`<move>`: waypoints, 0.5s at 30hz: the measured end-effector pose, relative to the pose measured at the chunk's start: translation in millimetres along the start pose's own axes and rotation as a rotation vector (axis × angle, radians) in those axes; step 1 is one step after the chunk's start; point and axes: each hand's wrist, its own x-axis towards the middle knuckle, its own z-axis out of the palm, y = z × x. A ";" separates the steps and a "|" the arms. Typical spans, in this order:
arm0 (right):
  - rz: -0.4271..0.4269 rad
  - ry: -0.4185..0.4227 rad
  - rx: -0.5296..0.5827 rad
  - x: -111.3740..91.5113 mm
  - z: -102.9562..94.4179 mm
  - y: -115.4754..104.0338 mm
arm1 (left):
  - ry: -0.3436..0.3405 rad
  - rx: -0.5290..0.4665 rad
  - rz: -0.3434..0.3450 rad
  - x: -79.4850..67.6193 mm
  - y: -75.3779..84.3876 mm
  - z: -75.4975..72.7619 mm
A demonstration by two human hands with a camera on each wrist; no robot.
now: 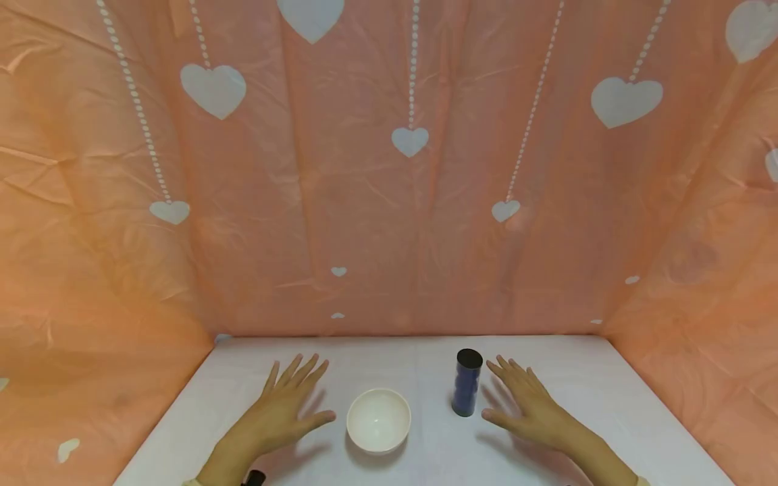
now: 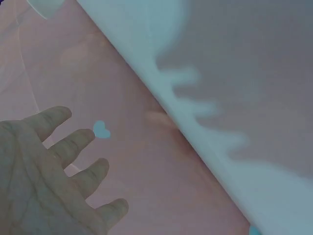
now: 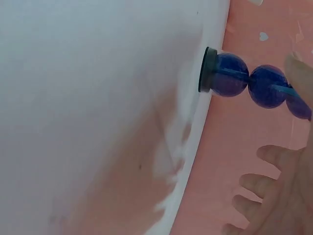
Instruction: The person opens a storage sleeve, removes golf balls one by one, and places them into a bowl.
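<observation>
Either side of bowl (image 1: 378,424), with left hand (image 1: 276,413) and right hand (image 1: 533,410) wide, empty; best grip tube (image 1: 467,386) mid-height, keeping upright.

The person is wearing pale cream clothing, with the left sleeve (image 1: 192,482) and the right sleeve (image 1: 642,481) just showing at the ends of the left forearm (image 1: 225,459) and right forearm (image 1: 598,455). A small black piece (image 1: 256,478) is peeking out beside the left forearm. The left hand (image 1: 279,412) and right hand (image 1: 531,408) are showing bare, slim fingers (image 2: 73,147) ending in rounded tips; creases are lining the left palm (image 2: 39,186).
</observation>
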 end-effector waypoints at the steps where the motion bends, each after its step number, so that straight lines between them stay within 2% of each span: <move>1: -0.003 -0.002 0.012 0.7 1.4 0.3 | -0.003 -0.007 -0.002 0.6 0.3 1.1; 10: 0.039 -0.031 0.127 10.0 7.9 -1.0 | 0.009 0.012 0.043 10.0 4.4 6.7; 15: 0.047 -0.046 0.163 17.5 10.2 -2.3 | -0.009 0.015 0.053 18.4 8.9 7.6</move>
